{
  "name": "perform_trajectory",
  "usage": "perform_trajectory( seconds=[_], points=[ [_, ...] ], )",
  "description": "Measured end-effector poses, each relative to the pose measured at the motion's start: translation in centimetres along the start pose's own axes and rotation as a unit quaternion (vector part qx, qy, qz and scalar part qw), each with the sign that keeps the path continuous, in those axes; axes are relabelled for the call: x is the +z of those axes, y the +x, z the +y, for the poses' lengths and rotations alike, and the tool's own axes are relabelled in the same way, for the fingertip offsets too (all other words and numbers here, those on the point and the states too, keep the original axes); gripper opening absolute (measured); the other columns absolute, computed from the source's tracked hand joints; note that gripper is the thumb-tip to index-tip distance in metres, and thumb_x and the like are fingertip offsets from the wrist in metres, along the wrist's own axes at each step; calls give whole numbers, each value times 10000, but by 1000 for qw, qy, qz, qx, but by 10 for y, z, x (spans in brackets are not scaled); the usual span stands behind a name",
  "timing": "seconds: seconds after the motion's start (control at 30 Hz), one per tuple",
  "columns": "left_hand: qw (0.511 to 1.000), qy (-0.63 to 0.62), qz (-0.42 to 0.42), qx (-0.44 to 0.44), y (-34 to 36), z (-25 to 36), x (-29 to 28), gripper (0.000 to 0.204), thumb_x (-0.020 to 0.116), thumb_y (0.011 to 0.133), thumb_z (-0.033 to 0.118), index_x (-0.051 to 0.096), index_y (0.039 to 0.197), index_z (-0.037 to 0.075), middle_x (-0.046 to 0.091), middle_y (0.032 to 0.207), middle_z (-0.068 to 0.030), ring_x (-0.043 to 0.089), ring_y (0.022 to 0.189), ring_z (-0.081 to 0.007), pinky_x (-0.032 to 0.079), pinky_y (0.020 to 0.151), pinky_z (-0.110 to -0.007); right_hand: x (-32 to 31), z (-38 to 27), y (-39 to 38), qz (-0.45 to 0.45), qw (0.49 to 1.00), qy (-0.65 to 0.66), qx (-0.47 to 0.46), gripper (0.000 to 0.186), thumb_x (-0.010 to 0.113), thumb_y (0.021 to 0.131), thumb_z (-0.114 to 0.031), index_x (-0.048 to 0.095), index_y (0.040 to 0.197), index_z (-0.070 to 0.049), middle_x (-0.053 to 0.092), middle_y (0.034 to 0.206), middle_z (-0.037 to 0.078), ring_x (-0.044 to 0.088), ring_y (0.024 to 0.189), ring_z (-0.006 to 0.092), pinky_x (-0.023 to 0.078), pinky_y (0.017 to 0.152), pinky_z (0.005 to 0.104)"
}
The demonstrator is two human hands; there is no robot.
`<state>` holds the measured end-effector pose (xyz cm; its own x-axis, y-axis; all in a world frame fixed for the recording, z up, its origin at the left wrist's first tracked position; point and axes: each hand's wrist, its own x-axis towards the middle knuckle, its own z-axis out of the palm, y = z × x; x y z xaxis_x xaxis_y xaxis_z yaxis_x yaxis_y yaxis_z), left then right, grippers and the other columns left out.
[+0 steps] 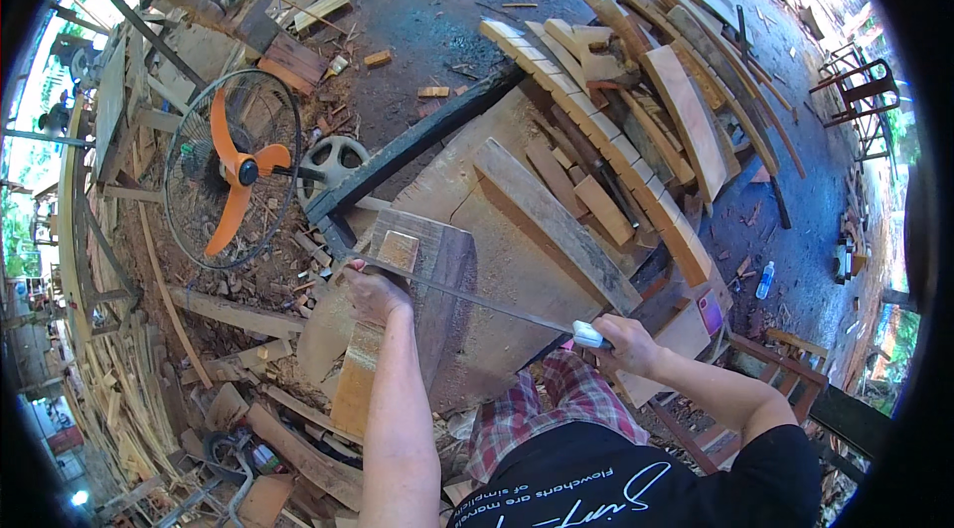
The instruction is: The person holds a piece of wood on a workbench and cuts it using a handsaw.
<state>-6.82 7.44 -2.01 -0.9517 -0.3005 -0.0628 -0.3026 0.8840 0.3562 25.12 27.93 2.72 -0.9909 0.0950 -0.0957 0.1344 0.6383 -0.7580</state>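
A long narrow metal tool (467, 298), perhaps a saw or file, lies slanted across a pale wooden piece (397, 250) on a grey board (437, 265). My left hand (378, 292) is closed at the tool's far end; whether it also grips the wood beneath is unclear. My right hand (626, 349) is wrapped round the tool's white handle (586, 333) at the other end. Under my left forearm runs a lighter plank (353, 379). A weathered beam (552, 230) lies beyond the tool on a large, sawdust-covered sheet (417, 190).
An orange-bladed fan (238, 205) stands at left near scrap timber. Curved boards and a notched strip (636, 170) are piled at upper right. A chair (860, 91), water bottle (765, 280) and pink-and-purple object (711, 312) sit at right. A dark beam (417, 141) edges the work surface.
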Motion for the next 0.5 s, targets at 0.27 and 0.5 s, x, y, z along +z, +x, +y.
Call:
perform_trajectory(
  seconds=[0.27, 0.5],
  points=[
    [999, -49, 13, 4, 6, -12, 27, 182, 461, 914, 272, 570, 1004, 157, 677, 977, -64, 606, 987, -305, 326, 913, -484, 57, -42, 144, 63, 996, 51, -25, 233, 632, 860, -201, 473, 955, -60, 577, 826, 158, 606, 786, 372, 488, 658, 461],
    [998, -68, -1, -1, 4, -12, 29, 171, 470, 903, 258, 568, 1001, 159, 671, 1013, -62, 595, 998, -294, 327, 905, -461, -5, -7, -5, 29, 999, -26, -3, 278, 707, 802, -180, 522, 962, -49, 560, 787, 125, 611, 736, 320, 493, 627, 406]
  ],
)
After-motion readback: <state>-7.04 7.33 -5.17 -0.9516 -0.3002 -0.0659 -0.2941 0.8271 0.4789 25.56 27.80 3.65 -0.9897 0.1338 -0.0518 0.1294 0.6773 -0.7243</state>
